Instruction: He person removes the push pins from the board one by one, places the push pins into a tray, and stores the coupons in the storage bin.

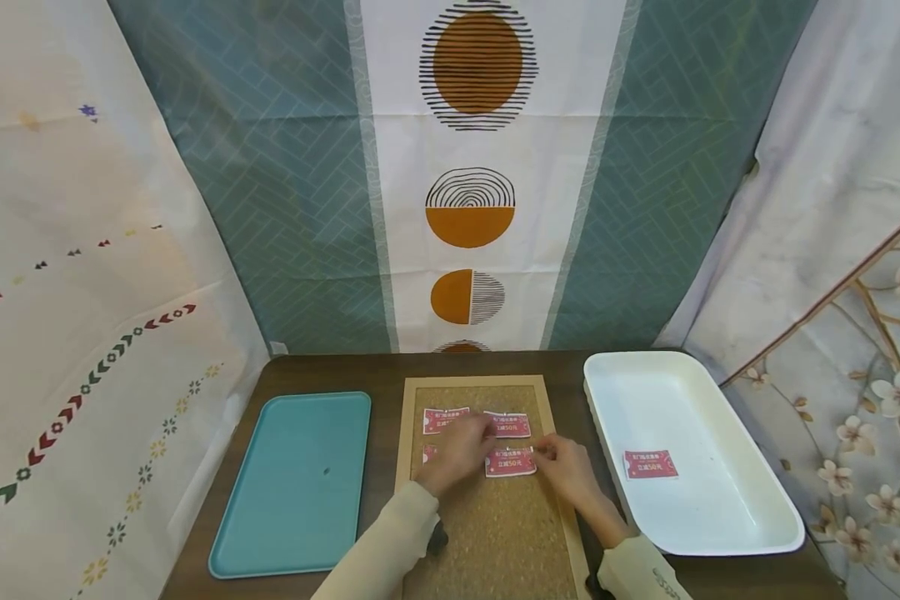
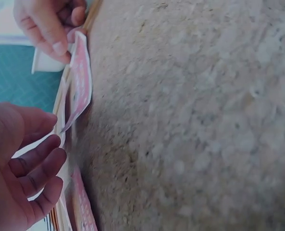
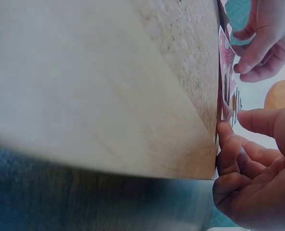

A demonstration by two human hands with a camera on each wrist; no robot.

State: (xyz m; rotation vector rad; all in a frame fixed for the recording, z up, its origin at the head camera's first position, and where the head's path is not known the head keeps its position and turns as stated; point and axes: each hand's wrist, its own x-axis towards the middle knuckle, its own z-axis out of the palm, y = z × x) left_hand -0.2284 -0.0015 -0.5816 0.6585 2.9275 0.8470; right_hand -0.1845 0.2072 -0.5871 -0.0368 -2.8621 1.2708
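A pink-and-white paper coupon (image 1: 510, 462) lies over the cork board (image 1: 506, 533), spanned by both hands. My left hand (image 1: 457, 450) has its thumb and forefinger at the coupon's upper left corner. At the right corner, the right hand (image 1: 568, 468) pinches the edge between thumb and forefinger. Bowed slightly off the cork, the coupon (image 2: 82, 77) shows edge-on in the left wrist view. Two like coupons sit above, an upper left one (image 1: 444, 419) and an upper right one (image 1: 508, 425). Another coupon (image 1: 428, 452) is mostly hidden behind the left hand.
A white tray (image 1: 690, 383) stands on the right with one loose coupon (image 1: 650, 464) in it. To the left is a teal tray (image 1: 292, 483). Both trays and the wood-framed board rest on a dark brown table (image 1: 322, 375), with patterned cloth hanging behind.
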